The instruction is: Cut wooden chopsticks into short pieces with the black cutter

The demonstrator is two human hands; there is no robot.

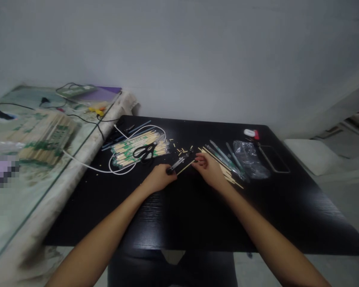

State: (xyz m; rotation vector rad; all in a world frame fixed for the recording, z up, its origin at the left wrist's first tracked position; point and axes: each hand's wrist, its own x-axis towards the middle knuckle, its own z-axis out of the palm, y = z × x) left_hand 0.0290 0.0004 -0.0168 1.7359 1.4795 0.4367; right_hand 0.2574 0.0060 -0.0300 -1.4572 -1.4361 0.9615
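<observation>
Near the middle of the black table, my left hand (160, 178) is closed around a slim black-and-grey tool (178, 162), whose exact kind I cannot make out. A pale thin wooden stick (185, 167) spans from my left fingers to my right hand (209, 169), which pinches its far end. Short cut stick pieces (181, 151) lie scattered just beyond the tool. Right of my right hand lies a bunch of loose wooden sticks (227, 174), partly covered by the hand. Black-handled scissors (145, 151) rest on plastic-wrapped chopsticks (127, 153) to the left.
A white cable (119, 173) loops around the wrapped chopsticks. To the right are clear plastic wrappers (251, 159), a phone-like dark rectangle (274, 158) and a small white-and-red object (251, 133). A glass-topped table (6, 235) on the left holds another chopstick bundle (44, 135).
</observation>
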